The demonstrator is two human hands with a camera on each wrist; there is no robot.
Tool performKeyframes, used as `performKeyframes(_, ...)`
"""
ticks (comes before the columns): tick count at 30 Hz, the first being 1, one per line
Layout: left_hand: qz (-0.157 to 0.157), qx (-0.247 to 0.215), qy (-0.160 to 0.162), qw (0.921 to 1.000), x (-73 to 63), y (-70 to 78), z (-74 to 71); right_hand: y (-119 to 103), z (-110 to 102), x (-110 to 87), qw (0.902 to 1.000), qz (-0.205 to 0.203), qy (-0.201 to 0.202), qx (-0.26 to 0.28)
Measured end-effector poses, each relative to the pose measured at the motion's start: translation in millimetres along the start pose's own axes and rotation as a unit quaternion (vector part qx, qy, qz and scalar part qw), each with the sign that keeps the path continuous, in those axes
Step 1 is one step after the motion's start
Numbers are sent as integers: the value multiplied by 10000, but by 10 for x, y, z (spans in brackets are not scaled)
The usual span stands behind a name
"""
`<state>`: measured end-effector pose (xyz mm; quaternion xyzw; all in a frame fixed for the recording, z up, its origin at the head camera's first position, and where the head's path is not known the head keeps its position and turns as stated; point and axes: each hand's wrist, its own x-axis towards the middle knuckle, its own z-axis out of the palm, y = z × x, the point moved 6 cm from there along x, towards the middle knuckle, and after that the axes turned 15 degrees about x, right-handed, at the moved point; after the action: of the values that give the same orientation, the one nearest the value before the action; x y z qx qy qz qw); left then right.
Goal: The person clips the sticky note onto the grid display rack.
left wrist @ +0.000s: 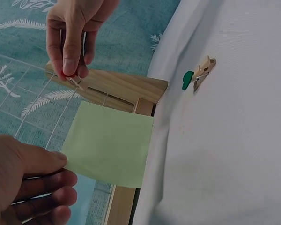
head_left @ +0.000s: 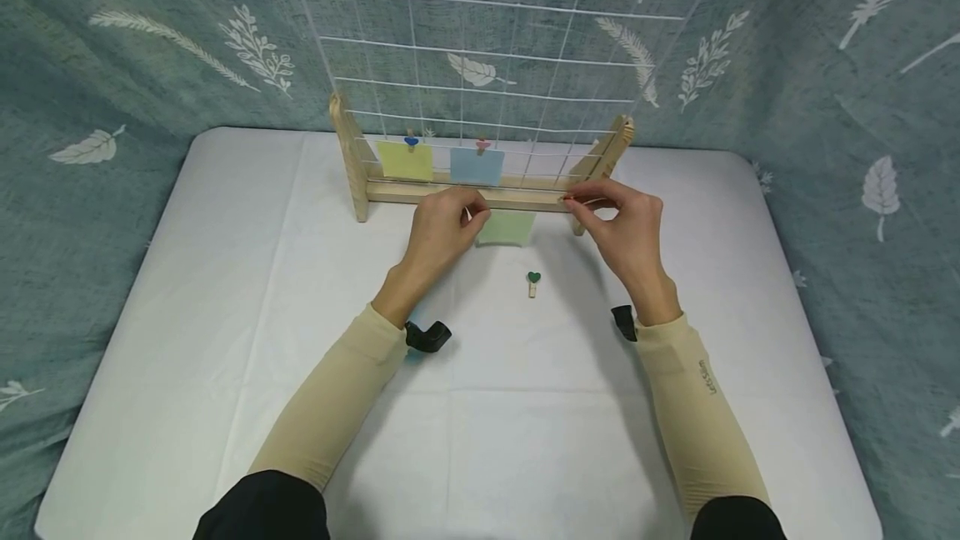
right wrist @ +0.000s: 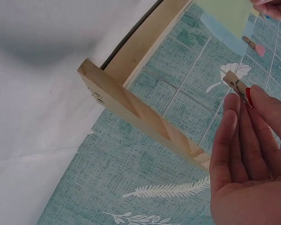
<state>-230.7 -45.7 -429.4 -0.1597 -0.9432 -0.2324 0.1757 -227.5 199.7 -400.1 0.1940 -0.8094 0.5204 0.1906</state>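
Observation:
My left hand [head_left: 447, 223] pinches a corner of a green paper note [left wrist: 110, 143] between thumb and forefinger, holding it up in front of the wire grid. Between the thumb and fingertips of my right hand [head_left: 618, 219] is a small wooden clothespin [right wrist: 236, 84] with a red piece on its end. On the grid [head_left: 480, 94], a yellow note [head_left: 405, 161] hangs from a clothespin with a blue heart [head_left: 411, 141]. Beside it a blue note [head_left: 477, 167] hangs from one with a pink heart [head_left: 483, 144]. A clothespin with a green heart [head_left: 533, 283] lies on the table.
The grid stands in a wooden base with a left upright [head_left: 349, 161] and a right upright [head_left: 607, 152], toward the back of the white-covered table [head_left: 187, 340]. A leaf-patterned curtain [head_left: 840, 90] surrounds the table's back and sides.

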Motion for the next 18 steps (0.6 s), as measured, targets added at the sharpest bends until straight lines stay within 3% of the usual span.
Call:
performKeyframes(7, 46, 196, 134, 9997, 122, 116, 15, -31, 6, 36, 9997, -121, 126, 150)
performKeyframes(18, -119, 282, 69, 9995, 268, 245, 107, -124, -15, 72, 9988, -304, 334, 175)
